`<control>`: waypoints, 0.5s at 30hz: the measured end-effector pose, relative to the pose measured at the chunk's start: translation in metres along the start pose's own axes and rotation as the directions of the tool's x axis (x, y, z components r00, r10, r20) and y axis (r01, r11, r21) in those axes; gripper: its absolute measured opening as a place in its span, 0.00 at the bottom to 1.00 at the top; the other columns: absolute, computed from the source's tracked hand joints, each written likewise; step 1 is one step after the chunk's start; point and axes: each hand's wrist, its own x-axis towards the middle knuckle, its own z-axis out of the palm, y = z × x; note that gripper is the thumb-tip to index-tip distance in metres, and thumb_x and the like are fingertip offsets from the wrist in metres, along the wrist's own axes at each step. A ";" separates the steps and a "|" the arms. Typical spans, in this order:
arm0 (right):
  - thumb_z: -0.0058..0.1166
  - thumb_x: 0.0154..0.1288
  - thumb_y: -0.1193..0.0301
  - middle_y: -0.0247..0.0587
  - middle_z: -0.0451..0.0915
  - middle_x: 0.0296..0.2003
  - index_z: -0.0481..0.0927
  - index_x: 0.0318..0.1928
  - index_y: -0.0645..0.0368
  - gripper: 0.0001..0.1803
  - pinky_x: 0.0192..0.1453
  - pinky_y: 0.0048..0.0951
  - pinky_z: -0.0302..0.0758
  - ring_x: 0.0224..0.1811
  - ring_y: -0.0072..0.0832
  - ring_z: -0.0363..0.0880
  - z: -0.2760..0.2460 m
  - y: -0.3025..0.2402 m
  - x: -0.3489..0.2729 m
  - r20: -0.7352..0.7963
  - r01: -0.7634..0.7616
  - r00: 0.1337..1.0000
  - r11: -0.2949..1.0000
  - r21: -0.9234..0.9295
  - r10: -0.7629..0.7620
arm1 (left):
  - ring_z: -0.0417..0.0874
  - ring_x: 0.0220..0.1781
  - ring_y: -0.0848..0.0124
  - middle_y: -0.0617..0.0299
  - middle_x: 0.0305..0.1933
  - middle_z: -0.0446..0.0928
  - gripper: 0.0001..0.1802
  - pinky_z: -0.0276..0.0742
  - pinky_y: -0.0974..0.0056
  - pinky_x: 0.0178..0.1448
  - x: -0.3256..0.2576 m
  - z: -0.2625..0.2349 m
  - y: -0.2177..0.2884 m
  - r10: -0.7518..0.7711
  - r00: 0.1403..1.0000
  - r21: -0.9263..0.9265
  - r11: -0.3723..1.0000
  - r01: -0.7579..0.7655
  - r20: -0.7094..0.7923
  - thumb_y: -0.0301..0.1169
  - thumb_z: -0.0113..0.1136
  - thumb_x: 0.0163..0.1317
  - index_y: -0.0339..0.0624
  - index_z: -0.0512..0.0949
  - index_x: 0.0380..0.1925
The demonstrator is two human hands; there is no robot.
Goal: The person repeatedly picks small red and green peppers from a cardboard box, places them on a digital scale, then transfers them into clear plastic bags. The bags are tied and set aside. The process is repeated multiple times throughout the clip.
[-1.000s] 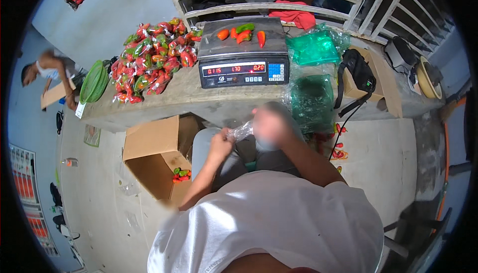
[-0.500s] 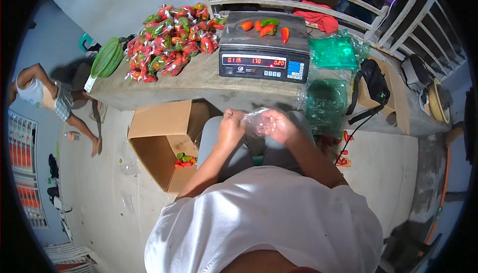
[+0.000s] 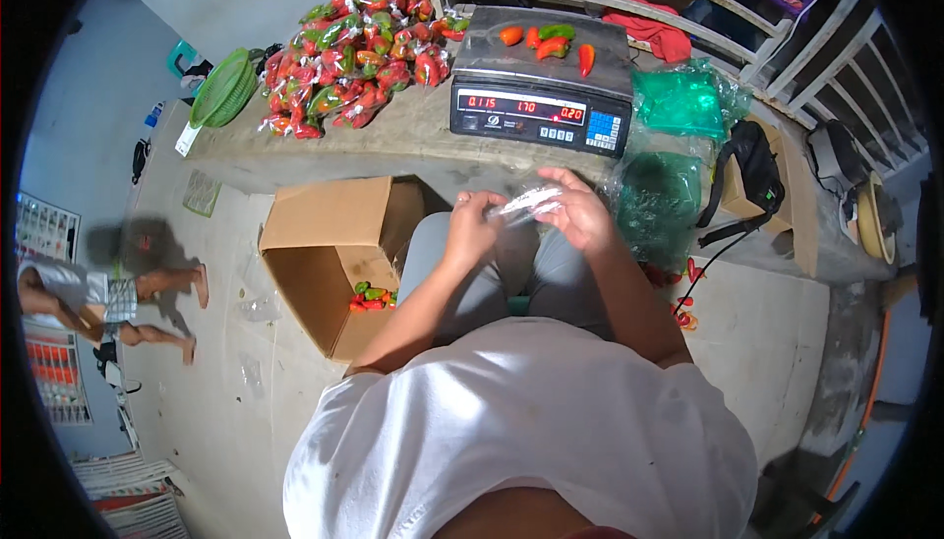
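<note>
Over my lap a clear plastic bag stretches between my two hands. My left hand pinches one end of it, fingers closed. At the other end, my right hand grips the film, its upper fingers curled above it. Beyond them a digital scale rests on the concrete ledge, its red display lit. On its dark pan lie several loose peppers, mostly red and orange, with a green one among them. To the scale's left is a heap of bagged peppers.
A cardboard box with several peppers inside stands left of my legs. Green plastic bags and a black backpack lie to the right. A green basket leans at the ledge's left end. Another person is at far left.
My hands have moved slightly up and apart, pulling the bag into a narrow strip. The other person has moved toward the lower left, and my view has shifted a little.
</note>
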 end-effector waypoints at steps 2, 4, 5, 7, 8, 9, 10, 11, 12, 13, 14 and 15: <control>0.44 0.57 0.75 0.34 0.75 0.34 0.70 0.48 0.56 0.16 0.36 0.20 0.70 0.33 0.21 0.75 0.013 0.001 -0.004 0.112 -0.086 0.992 0.957 0.277 0.057 | 0.73 0.31 0.67 0.61 0.20 0.69 0.11 0.71 0.64 0.35 0.012 0.010 -0.025 -0.086 0.996 -0.088 0.992 0.089 0.039 0.24 0.54 0.52 0.42 0.74 0.38; 0.48 0.56 0.72 0.35 0.75 0.33 0.68 0.48 0.57 0.17 0.30 0.18 0.70 0.31 0.19 0.74 0.029 -0.001 -0.010 0.118 -0.168 0.985 0.877 0.449 0.128 | 0.73 0.27 0.71 0.63 0.22 0.69 0.10 0.72 0.66 0.30 0.031 0.001 -0.040 -0.383 0.890 -0.667 0.598 0.444 0.249 0.24 0.49 0.55 0.43 0.72 0.38; 0.49 0.56 0.70 0.34 0.75 0.32 0.69 0.47 0.56 0.17 0.29 0.18 0.69 0.30 0.18 0.73 0.023 0.005 -0.007 0.135 -0.161 0.983 0.942 0.293 0.126 | 0.73 0.26 0.73 0.64 0.22 0.69 0.10 0.72 0.66 0.28 0.040 -0.008 -0.029 -0.441 0.799 -0.807 0.233 0.542 0.409 0.24 0.47 0.56 0.43 0.71 0.39; 0.52 0.55 0.66 0.30 0.74 0.30 0.70 0.45 0.56 0.16 0.27 0.17 0.67 0.28 0.16 0.72 0.010 0.016 0.000 0.174 -0.129 0.976 0.991 -0.040 0.134 | 0.70 0.20 0.77 0.66 0.25 0.69 0.10 0.69 0.71 0.21 0.045 -0.005 -0.007 -0.515 0.758 -0.856 0.087 0.510 0.400 0.23 0.42 0.58 0.44 0.68 0.39; 0.51 0.59 0.67 0.26 0.73 0.27 0.72 0.44 0.57 0.13 0.25 0.16 0.64 0.24 0.12 0.66 0.009 0.015 0.001 0.182 -0.096 0.971 0.947 -0.306 0.158 | 0.70 0.20 0.76 0.66 0.25 0.69 0.10 0.68 0.70 0.21 0.044 -0.005 -0.003 -0.460 0.775 -0.861 0.043 0.506 0.433 0.24 0.41 0.59 0.44 0.68 0.40; 0.51 0.59 0.67 0.26 0.72 0.27 0.72 0.44 0.57 0.13 0.25 0.16 0.64 0.24 0.12 0.66 0.004 0.016 0.006 0.175 -0.082 0.973 0.932 -0.352 0.151 | 0.71 0.20 0.75 0.65 0.26 0.69 0.09 0.68 0.70 0.20 0.042 -0.005 -0.002 -0.402 0.791 -0.864 0.000 0.504 0.462 0.24 0.41 0.60 0.44 0.68 0.40; 0.50 0.60 0.66 0.25 0.72 0.27 0.72 0.44 0.57 0.13 0.26 0.15 0.64 0.24 0.11 0.65 -0.002 0.014 0.013 0.164 -0.067 0.976 0.915 -0.397 0.143 | 0.73 0.23 0.76 0.65 0.26 0.70 0.11 0.70 0.70 0.23 0.039 -0.013 -0.002 -0.033 0.855 -0.852 -0.116 0.510 0.517 0.22 0.45 0.58 0.44 0.68 0.41; 0.50 0.60 0.66 0.25 0.72 0.27 0.72 0.44 0.57 0.13 0.26 0.15 0.64 0.23 0.11 0.64 -0.008 0.013 0.017 0.153 -0.053 0.979 0.896 -0.440 0.134 | 0.71 0.22 0.77 0.66 0.25 0.70 0.12 0.67 0.72 0.21 0.037 -0.011 0.003 -0.144 0.868 -0.871 0.066 0.487 0.475 0.21 0.46 0.56 0.43 0.68 0.41; 0.47 0.62 0.68 0.28 0.73 0.28 0.72 0.45 0.57 0.12 0.31 0.19 0.67 0.26 0.14 0.68 -0.014 0.013 0.018 0.147 -0.071 0.984 0.981 -0.181 0.099 | 0.70 0.21 0.79 0.66 0.25 0.71 0.13 0.63 0.73 0.20 0.033 -0.007 0.010 -0.242 0.879 -0.850 0.248 0.464 0.410 0.20 0.47 0.54 0.42 0.68 0.40; 0.46 0.61 0.69 0.29 0.74 0.28 0.71 0.45 0.57 0.12 0.33 0.21 0.68 0.27 0.17 0.69 -0.013 0.005 0.017 0.114 -0.103 0.987 0.992 -0.066 0.110 | 0.68 0.20 0.81 0.66 0.25 0.71 0.14 0.60 0.75 0.19 0.030 -0.008 0.022 -0.329 0.889 -0.794 0.420 0.440 0.319 0.19 0.47 0.52 0.42 0.67 0.40; 0.45 0.61 0.70 0.30 0.74 0.28 0.71 0.46 0.57 0.12 0.35 0.23 0.69 0.29 0.19 0.71 -0.009 -0.009 0.014 0.084 -0.130 0.989 0.990 0.053 0.125 | 0.67 0.20 0.82 0.67 0.25 0.72 0.13 0.58 0.76 0.19 0.026 -0.009 0.010 -0.226 0.913 -0.786 0.463 0.408 0.341 0.22 0.52 0.52 0.42 0.69 0.39; 0.45 0.61 0.71 0.32 0.75 0.28 0.71 0.46 0.57 0.13 0.37 0.26 0.70 0.31 0.21 0.72 -0.005 -0.016 0.013 0.055 -0.152 0.988 0.973 0.172 0.144 | 0.67 0.19 0.81 0.67 0.25 0.72 0.11 0.58 0.76 0.19 0.023 -0.011 -0.001 -0.215 0.858 -0.708 0.492 0.507 0.466 0.23 0.53 0.52 0.41 0.70 0.38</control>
